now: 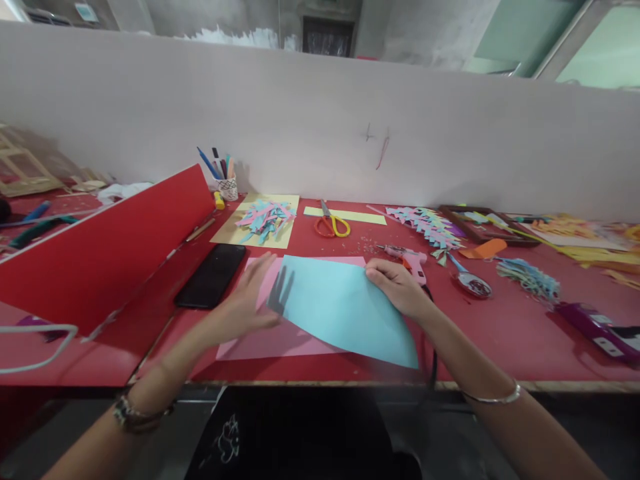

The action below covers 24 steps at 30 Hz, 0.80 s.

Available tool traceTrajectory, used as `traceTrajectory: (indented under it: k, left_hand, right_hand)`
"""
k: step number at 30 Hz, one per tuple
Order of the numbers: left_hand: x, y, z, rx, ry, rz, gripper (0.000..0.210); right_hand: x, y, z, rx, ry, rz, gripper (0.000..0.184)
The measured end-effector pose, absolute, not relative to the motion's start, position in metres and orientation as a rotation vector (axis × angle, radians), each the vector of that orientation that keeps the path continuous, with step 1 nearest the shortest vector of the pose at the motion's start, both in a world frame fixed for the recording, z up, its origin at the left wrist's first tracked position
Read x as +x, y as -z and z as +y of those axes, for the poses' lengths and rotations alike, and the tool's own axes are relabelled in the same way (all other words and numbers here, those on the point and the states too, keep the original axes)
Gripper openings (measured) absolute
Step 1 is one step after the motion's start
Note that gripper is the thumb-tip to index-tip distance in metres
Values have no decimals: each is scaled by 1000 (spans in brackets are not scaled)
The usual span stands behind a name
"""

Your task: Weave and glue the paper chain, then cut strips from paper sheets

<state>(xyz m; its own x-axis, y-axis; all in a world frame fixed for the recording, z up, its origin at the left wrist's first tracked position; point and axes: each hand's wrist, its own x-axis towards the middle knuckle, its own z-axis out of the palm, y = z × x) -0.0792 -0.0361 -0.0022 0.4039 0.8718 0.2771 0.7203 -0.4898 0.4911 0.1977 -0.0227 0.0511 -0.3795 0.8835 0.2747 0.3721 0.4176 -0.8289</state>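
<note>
Near frame centre, on the red table: blue sheet lying over a pink sheet, its upper right corner pinched by the right hand, fingers curled together, wrist bent, forearm running in from the lower right with a bangle. Left hand flat and blurred at the blue sheet's left edge, fingers spread, palm down, forearm coming from the lower left. Just left, a black phone. Above centre, scissors; right of the right hand, a glue gun.

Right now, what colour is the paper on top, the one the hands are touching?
Light blue. The top sheet lies over a pink sheet, seen clearly in the head view.
</note>
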Motion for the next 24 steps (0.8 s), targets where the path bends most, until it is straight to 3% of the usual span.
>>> traceTrajectory:
  k: [6,10,14,16,20,24]
  left_hand:
    - [-64,-15,-49,3247,-934,1085,23]
    - [-73,-26,-52,3385,-731,1005,32]
    - [-80,-30,-55,3283,-423,958,34]
    - [-79,-31,-56,3227,-372,915,31]
    - [-76,-33,-54,3130,-313,844,34]
    - [-75,-29,-48,2838,-246,718,43]
  right_hand:
    - [195,-54,-19,-1106,-1037,-1859,45]
    - [203,-47,-11,-1200,-1010,-2073,37]
    - [202,-43,-18,-1291,-615,-2339,27]
    - [195,-46,-31,-1241,-469,-2477,33]
    - [179,-52,-60,-1050,-582,-2781,60]
    - [174,-47,-71,-1077,-616,-2947,59]
